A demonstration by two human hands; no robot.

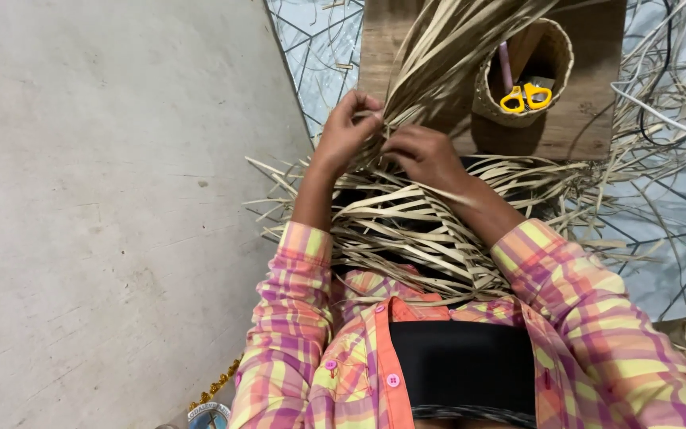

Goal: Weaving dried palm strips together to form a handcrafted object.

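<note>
A mass of pale dried leaf strips [406,222] lies across my lap and fans upward over a low wooden board [581,119]. My left hand [347,127] pinches a bunch of these strips at its fingertips, fingers curled closed on them. My right hand [422,155] sits just beside it, fingers bent over the same gathered strips where they cross. Both forearms come out of plaid pink, orange and yellow sleeves. The strips hide the underside of both hands.
A small woven basket [553,67] stands on the board and holds yellow-handled scissors [526,97] and a pink stick. A bare concrete floor [105,214] lies to the left. A patterned mat [676,199] with loose strips and a white cable [660,115] lies at right.
</note>
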